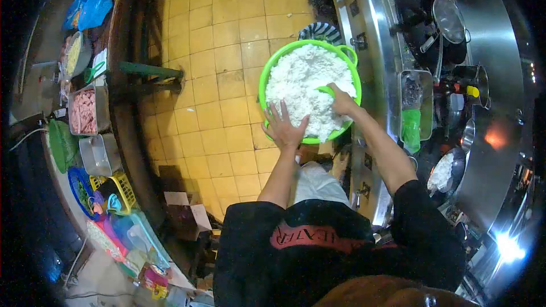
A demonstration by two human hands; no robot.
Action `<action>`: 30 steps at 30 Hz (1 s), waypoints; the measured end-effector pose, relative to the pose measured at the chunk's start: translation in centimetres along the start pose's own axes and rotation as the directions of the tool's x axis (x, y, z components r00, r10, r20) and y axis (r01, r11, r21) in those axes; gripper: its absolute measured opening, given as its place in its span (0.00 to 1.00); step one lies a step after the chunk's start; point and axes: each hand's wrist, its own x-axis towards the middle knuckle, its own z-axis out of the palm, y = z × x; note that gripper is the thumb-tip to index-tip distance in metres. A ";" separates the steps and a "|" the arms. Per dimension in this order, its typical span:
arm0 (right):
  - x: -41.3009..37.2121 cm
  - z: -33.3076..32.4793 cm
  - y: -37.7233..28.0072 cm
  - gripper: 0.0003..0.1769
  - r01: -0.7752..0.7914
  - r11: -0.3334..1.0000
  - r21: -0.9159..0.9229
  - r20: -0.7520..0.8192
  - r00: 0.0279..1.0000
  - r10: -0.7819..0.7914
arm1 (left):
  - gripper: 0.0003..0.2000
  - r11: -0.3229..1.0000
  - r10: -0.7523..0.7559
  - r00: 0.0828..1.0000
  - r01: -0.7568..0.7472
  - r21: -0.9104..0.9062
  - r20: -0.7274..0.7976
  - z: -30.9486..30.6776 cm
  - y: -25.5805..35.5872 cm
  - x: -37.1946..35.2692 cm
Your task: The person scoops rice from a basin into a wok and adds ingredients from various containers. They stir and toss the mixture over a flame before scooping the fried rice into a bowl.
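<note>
White cooked rice (pixel 307 74) fills a large bright green basin (pixel 263 88) in front of me. My right hand (pixel 343 102) is closed around a green scoop (pixel 325 90) that is partly sunk in the rice; its full shape is hidden. At the basin's near left side, my left hand (pixel 286 128) lies with fingers spread over the rim and the edge of the rice. A green loop handle (pixel 348 54) sticks out at the basin's far right.
On the right, a steel stove counter holds a wok with rice (pixel 443 173), a strainer (pixel 449 20) and a metal tray (pixel 422 79). A left-hand table carries a tray of pink meat (pixel 85 111), a clear container (pixel 100 155) and a yellow basket (pixel 122 190). A cardboard box (pixel 187 213) stands on the tiled floor.
</note>
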 end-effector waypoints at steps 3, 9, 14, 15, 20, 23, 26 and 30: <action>-1.6 0.0 2.5 0.33 -0.093 0.829 0.552 -0.072 0.985 0.158 | 0.50 1.000 0.003 1.000 -0.003 -0.008 0.013 0.0 0.1 -0.2; -6.4 1.6 1.4 0.39 -0.050 0.454 0.890 -0.155 0.901 0.404 | 0.48 0.995 0.090 0.996 -0.090 0.048 -0.004 0.3 0.2 -0.4; -8.8 2.2 0.0 0.37 0.072 0.258 0.963 -0.198 0.841 0.503 | 0.40 0.980 0.152 0.985 -0.161 -0.113 -0.085 0.1 0.4 -0.7; -8.9 1.7 0.0 0.37 0.090 0.247 0.965 -0.207 0.838 0.505 | 0.38 0.931 0.203 0.965 -0.243 -0.273 -0.167 0.1 0.6 -0.3; -10.6 0.2 -0.4 0.41 0.049 0.409 0.911 -0.221 0.896 0.385 | 0.23 0.553 0.696 0.708 -0.631 -0.544 -0.114 -6.1 7.9 2.3; -10.6 0.0 -0.4 0.40 0.018 0.510 0.860 -0.225 0.910 0.348 | 0.18 0.457 0.792 0.572 -0.788 -0.413 -0.213 -6.9 10.4 4.2; -10.8 0.0 -0.3 0.39 0.011 0.308 0.951 -0.094 0.962 0.255 | 0.12 0.548 0.577 0.814 -0.319 -0.773 0.073 -7.7 10.8 5.0; -12.5 -1.6 -1.9 0.38 -0.075 0.220 0.973 0.007 0.956 0.294 | 0.12 0.539 0.500 0.854 -0.178 -0.823 0.143 -4.8 8.1 6.8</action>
